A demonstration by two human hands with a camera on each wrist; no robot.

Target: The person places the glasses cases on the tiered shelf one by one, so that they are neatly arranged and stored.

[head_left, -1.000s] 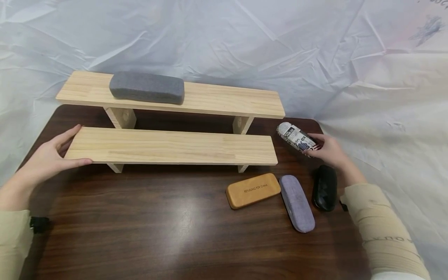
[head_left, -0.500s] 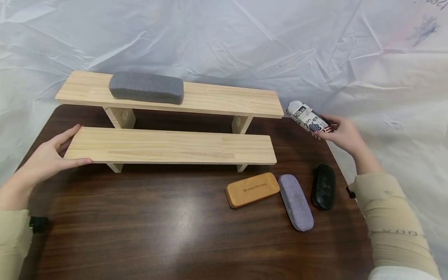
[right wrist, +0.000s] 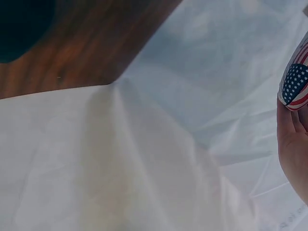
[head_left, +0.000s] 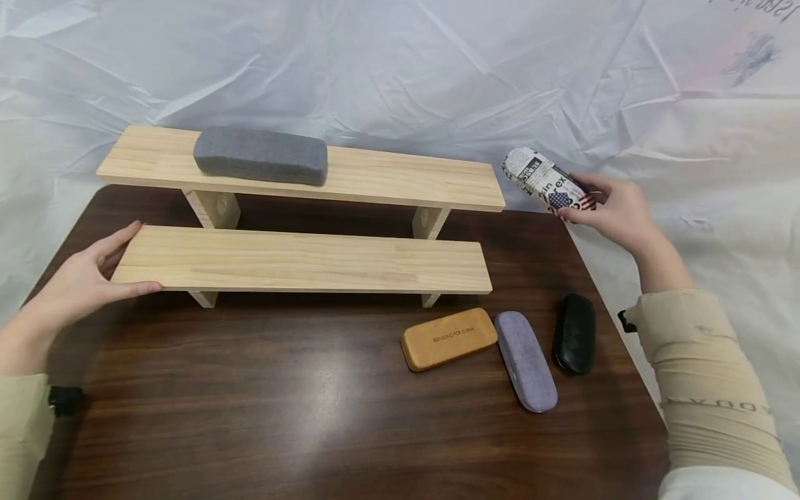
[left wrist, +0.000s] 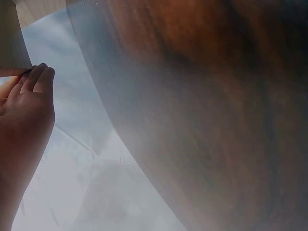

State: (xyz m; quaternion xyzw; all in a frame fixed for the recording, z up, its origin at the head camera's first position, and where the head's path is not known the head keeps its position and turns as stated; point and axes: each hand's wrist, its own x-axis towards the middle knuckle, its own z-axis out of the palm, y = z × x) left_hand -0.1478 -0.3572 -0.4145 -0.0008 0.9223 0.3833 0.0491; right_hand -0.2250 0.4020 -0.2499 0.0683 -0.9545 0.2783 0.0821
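Observation:
My right hand (head_left: pixel 619 212) holds a glasses case (head_left: pixel 544 179) with newspaper print and a flag pattern, thumb on its near side. The case is raised just right of the upper shelf's right end. In the right wrist view, the flag part of the glasses case (right wrist: pixel 295 84) shows above the fingers. Across the table, my left hand (head_left: pixel 81 281) grips the left end of the lower wooden shelf (head_left: pixel 300 260), thumb along the front edge. The left wrist view catches the hand (left wrist: pixel 26 110) at the frame's left side. A grey glasses case (head_left: pixel 261 155) lies on the upper shelf (head_left: pixel 406 175).
On the dark wooden table (head_left: pixel 250 417), a tan glasses case (head_left: pixel 448 339) lies before the shelf's right end. Beside it are a lavender case (head_left: pixel 526 361) and a black case (head_left: pixel 575 335). White sheeting (head_left: pixel 387 69) hangs behind the table.
My right hand has lifted the printed glasses case from beside the lower shelf, up and back to the upper shelf's height. The left hand keeps its grip on the lower shelf.

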